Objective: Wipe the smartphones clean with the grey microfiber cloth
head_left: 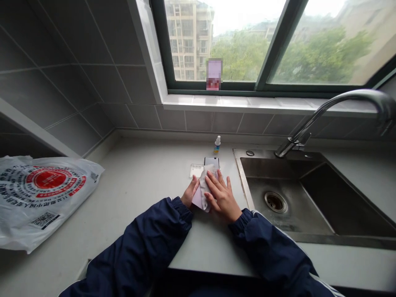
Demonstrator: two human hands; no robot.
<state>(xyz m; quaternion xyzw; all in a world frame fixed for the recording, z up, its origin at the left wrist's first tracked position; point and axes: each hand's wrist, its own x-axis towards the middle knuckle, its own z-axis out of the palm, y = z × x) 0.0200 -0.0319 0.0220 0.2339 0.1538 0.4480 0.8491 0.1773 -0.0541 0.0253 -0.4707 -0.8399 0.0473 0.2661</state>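
Observation:
My left hand (189,192) is closed at the left edge of a flat, pale lilac piece (197,199), its thumb up along the side. A crumpled whitish cloth or tissue (204,187) lies over that piece. My right hand (222,196) rests on the cloth with its fingers stretched out and apart. Just beyond the hands lies a phone (212,160) with a dark rim, partly covered by the cloth. To its left is a clear phone case (196,170). Behind the phone stands a small white-capped bottle (217,145) with a blue and yellow label.
On the right, a steel sink (243,177) with a curved tap (324,107) is set into the white counter (136,185). A white plastic bag (46,194) with red and black print lies at the left. A window (247,45) is above the back wall.

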